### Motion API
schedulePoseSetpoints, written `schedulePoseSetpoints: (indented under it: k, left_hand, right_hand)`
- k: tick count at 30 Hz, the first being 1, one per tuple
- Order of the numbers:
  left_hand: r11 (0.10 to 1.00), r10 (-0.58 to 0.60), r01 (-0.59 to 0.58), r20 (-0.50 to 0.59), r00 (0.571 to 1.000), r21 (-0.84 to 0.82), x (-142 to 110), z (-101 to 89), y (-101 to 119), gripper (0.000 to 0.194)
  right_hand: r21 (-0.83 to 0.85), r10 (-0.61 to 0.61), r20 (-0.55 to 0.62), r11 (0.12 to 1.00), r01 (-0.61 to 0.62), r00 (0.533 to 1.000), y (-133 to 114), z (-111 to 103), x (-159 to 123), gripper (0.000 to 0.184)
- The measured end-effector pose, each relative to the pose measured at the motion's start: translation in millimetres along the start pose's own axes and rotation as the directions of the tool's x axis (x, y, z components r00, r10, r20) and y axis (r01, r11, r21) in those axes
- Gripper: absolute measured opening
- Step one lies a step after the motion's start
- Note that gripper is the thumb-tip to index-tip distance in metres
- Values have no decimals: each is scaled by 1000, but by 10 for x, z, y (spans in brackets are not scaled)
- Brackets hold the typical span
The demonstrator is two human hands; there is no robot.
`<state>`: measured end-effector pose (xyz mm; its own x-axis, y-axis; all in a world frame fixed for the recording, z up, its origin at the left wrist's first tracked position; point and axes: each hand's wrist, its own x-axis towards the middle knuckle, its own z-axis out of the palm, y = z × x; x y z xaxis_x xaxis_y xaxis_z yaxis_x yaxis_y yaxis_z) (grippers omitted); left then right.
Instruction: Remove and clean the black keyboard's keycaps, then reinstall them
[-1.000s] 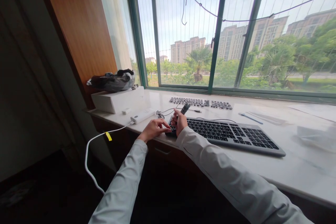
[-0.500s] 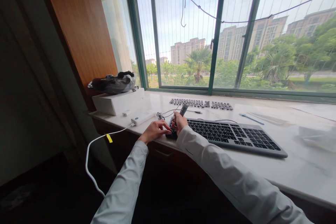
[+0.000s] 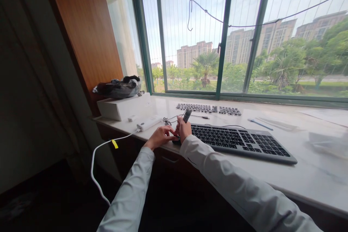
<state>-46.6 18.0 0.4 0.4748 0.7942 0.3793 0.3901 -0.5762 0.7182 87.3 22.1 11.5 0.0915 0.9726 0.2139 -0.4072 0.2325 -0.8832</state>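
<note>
A dark grey keyboard (image 3: 239, 141) lies along the front of the white sill (image 3: 285, 174). My right hand (image 3: 184, 129) is closed round a slim dark tool (image 3: 187, 115) that sticks up over the keyboard's left end. My left hand (image 3: 160, 136) rests at the keyboard's left corner, fingertips pressed toward the keys; whether it holds anything is hidden. Rows of loose black keycaps (image 3: 208, 108) lie behind the keyboard, near the window.
A white power bank (image 3: 149, 123) with a white cable (image 3: 98, 163) hanging off the edge lies left of my hands, beside a coiled thin black wire (image 3: 166, 120). A white box (image 3: 123, 106) carries a dark bag (image 3: 118, 87). A blue pen (image 3: 259, 124) lies farther right.
The view has shifted slightly. My right hand and its tool have moved a little left and tilted more upright; my left hand's fingers have drawn closer to it.
</note>
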Motion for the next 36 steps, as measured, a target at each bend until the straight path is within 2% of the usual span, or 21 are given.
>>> schedulePoseSetpoints:
  k: [3, 6, 9, 15, 20, 24, 26, 27, 29, 31, 33, 35, 36]
  left_hand:
    - [1000, -7, 7, 20, 1000, -15, 8, -10, 0, 31]
    - [999, -38, 40, 40, 998, -37, 24, -13, -7, 27]
    - [997, -53, 55, 44, 998, -51, 40, -13, -38, 25]
    - [991, -123, 124, 39, 992, -42, 36, -21, -111, 16]
    - [986, -145, 147, 30, 989, -73, 24, 0, -83, 24]
    - [985, -151, 144, -60, 987, -97, 23, 14, -57, 34]
    - [986, -132, 115, -138, 982, -122, 30, 15, -62, 37]
    - [985, -123, 100, -174, 977, -137, 36, 14, -69, 39]
    - [983, -119, 82, -233, 965, -162, 51, 13, -89, 41]
    - [982, -127, 82, -271, 954, -173, 68, 14, -112, 42]
    - [980, -142, 93, -292, 946, -176, 83, 18, -131, 42]
    - [977, -165, 111, -310, 936, -184, 93, 26, -145, 41]
    - [975, -177, 120, -319, 931, -189, 96, 31, -150, 41]
  right_hand:
    - [-39, -38, -5, 999, 38, 999, 2, 22, -51, 39]
    - [-138, -171, 11, 976, 171, 985, 12, 35, -111, 40]
    - [-239, -287, 79, 924, 298, 955, 21, 38, -168, 42]
    - [-300, -328, 223, 873, 385, 918, -3, 31, -282, 44]
    - [-307, -400, 219, 838, 452, 890, -3, 28, -292, 45]
    - [-297, -417, 242, 828, 476, 876, -133, -34, -327, 48]
    - [-352, -428, 317, 775, 524, 846, -311, -128, -371, 48]
    - [-417, -450, 365, 704, 575, 815, -424, -198, -396, 48]
    - [-543, -443, 539, 467, 698, 716, -673, -384, -437, 46]
    - [-558, -366, 712, 223, 799, 599, -910, -619, -462, 40]
    - [-536, -265, 820, -46, 843, 507, -1103, -884, -473, 37]
    - [-508, -210, 861, -305, 806, 463, -1248, -1163, -480, 37]
    - [-494, -178, 868, -388, 778, 463, -1307, -1305, -483, 36]
